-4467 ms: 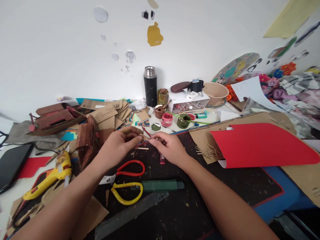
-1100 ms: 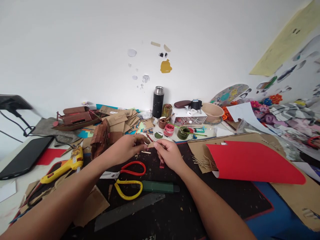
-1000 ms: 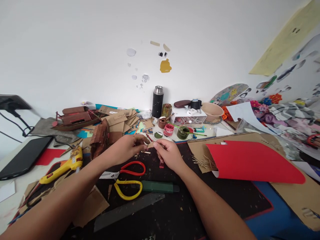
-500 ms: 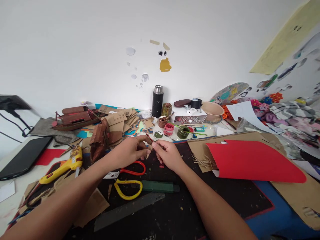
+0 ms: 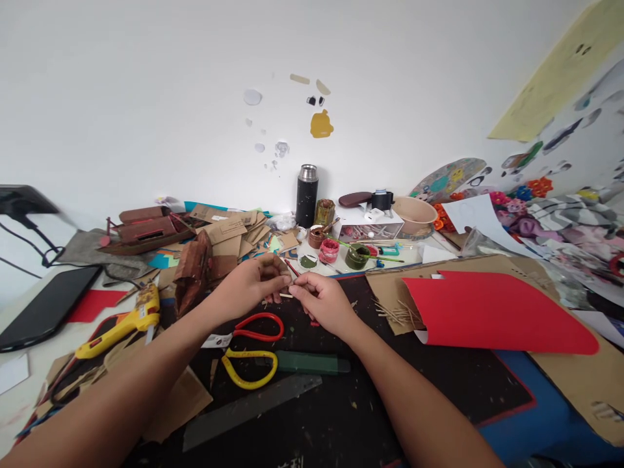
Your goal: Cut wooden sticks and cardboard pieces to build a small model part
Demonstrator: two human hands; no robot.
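Note:
In the head view, my left hand (image 5: 256, 283) is closed in a pinch over the dark mat, its fingertips meeting those of my right hand. A short, thin pale stick (image 5: 286, 296) shows between the hands, apparently in the left fingers. My right hand (image 5: 322, 300) pinches a thin dark-red strip (image 5: 291, 266) that pokes up past the fingertips; its lower part is hidden by the fingers. Just below the hands lie scissors (image 5: 251, 370) with one red and one yellow handle, a green cutter (image 5: 312, 364) and a clear ruler (image 5: 253, 411).
On the left are a yellow glue gun (image 5: 119, 328), a black tablet (image 5: 49, 305) and brown model boats (image 5: 151, 231). Paint jars (image 5: 329, 249) and a black flask (image 5: 307, 198) stand behind the hands. Red sheet (image 5: 497, 312) and thin sticks (image 5: 400, 313) lie right on cardboard.
My left fingers have closed and come against the right fingertips. The pale stick now shows between the hands. The right hand stays nearly in place, still pinching the red strip.

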